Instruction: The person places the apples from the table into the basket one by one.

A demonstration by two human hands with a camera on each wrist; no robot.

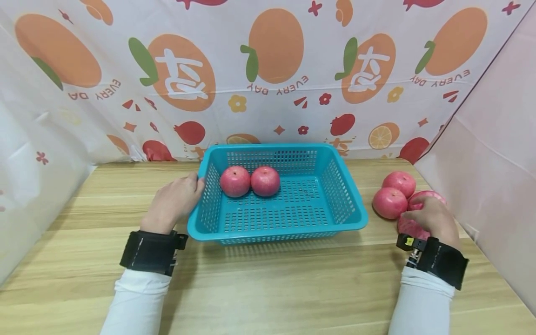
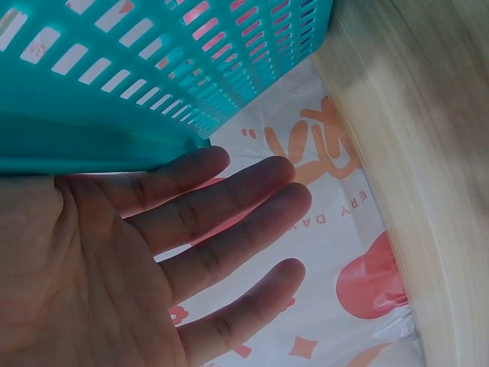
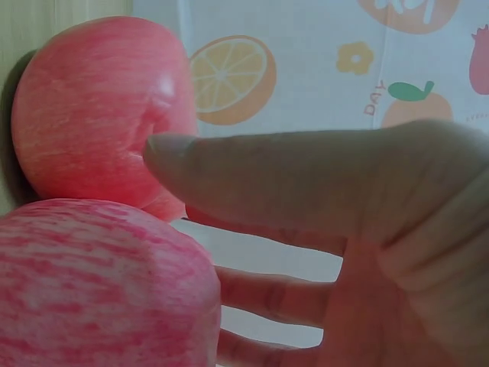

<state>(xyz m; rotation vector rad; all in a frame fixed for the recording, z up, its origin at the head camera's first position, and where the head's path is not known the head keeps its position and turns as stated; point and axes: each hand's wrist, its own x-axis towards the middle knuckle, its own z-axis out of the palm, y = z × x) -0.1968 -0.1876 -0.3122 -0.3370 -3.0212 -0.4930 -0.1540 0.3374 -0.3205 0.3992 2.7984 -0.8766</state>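
My left hand [image 1: 173, 202] rests at the left rim of a blue-green perforated plastic basket [image 1: 272, 147]. In the left wrist view its fingers [image 2: 229, 214] stretch out loosely beside the basket's underside and the thumb is hidden. Two red apples, a left one [image 1: 235, 181] and a right one [image 1: 265, 181], sit side by side in the basket's back left. Over a cluster of several apples at the right hovers my right hand [image 1: 433, 218]. Its thumb [image 3: 290, 176] extends across a smooth apple [image 3: 99, 107], fingers spread behind a streaked apple [image 3: 99, 290]; no firm grip shows.
A wooden tabletop [image 1: 284, 288] carries everything. Behind it hangs a white fruit-print sheet [image 1: 276, 111]. A pale sheet [image 1: 494, 163] closes off the right side, close to the apple cluster, and another [image 1: 42, 153] the left. Both wrists wear black straps.
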